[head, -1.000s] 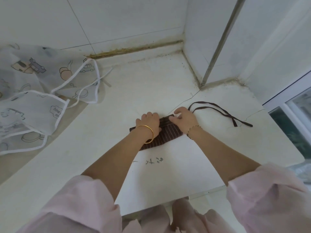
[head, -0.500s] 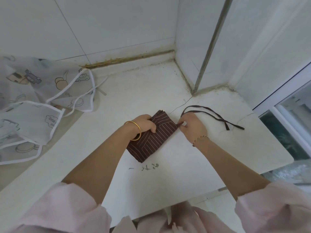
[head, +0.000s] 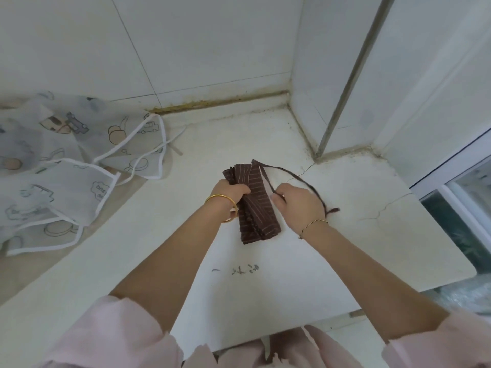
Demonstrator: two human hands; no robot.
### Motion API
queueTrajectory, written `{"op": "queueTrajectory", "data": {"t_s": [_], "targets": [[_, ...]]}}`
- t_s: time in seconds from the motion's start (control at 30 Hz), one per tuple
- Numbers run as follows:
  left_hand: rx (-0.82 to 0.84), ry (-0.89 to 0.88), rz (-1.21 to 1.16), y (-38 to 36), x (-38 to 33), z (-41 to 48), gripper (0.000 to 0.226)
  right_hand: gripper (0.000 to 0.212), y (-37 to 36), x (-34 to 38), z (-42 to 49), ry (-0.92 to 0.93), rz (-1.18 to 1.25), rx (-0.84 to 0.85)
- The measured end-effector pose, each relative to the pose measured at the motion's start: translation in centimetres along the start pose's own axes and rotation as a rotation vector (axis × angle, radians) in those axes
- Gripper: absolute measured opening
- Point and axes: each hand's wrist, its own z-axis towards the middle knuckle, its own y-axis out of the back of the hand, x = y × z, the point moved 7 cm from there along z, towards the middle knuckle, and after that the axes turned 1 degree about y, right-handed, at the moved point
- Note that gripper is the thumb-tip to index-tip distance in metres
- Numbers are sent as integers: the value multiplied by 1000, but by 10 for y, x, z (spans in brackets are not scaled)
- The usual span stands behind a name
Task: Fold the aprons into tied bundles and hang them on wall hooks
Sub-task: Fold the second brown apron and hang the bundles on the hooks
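Bundle: brown striped apron [head: 256,205], folded into a narrow stack, on or just above the white table [head: 265,301], between both hands.
Strap: dark tie [head: 292,175] loops from the bundle's far end round to its right.
Left hand [head: 229,193]: grip curled round the bundle's left edge.
Right hand [head: 299,205]: just right of the bundle, grip pinching the tie.
Printed aprons [head: 66,160]: heaped well left of the bundle.

Folded brown striped apron [head: 259,208] in left grip [head: 231,193] over white counter [head: 358,235], its dark strap [head: 288,172] in right grip [head: 297,205].
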Motion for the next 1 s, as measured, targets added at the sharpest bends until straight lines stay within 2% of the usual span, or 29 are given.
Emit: {"op": "queueTrajectory", "data": {"t_s": [0.07,0.2,0.27,0.33,0.4,0.47,0.53,0.6,0.67,0.7,0.73,0.83,0.93,1.0], "targets": [[3,22,-104,-6,1,-1,33,33,5,23,-7,85,-30,-15],[47,60,-244,-17,-5,-11,5,29,-22,48,-18,186,-190,109],[59,65,-338,-19,-10,-14,9,26,-29,51,-23,194,-288,78],[61,38,-374,-20,-15,-13,6,32,-33,51,-25,191,-337,20],[-3,-52,-267,-18,-20,-10,17,34,-43,51,-24,191,-326,98],[-116,-190,-56,-15,-27,-8,33,29,-51,50,-22,180,-304,181],[-204,-313,138,-12,-34,-10,37,22,-47,52,-22,176,-198,207],[-242,-401,303,-7,-41,-12,36,19,-45,50,-23,126,90,370],[-255,-472,453,-3,-47,-12,33,22,-35,38,-23,-64,524,525],[-261,-505,543,-1,-51,-14,33,23,-26,29,-20,-186,705,548],[-264,-534,645,0,-53,-16,33,24,-14,19,-13,-283,820,515],[-219,-646,907,-5,-57,-25,33,14,13,-18,19,-456,965,269],[-132,-733,1087,-14,-56,-34,31,22,16,-45,44,-563,836,83],[-61,-759,1146,-20,-55,-41,25,32,7,-51,51,-607,780,130]]}}
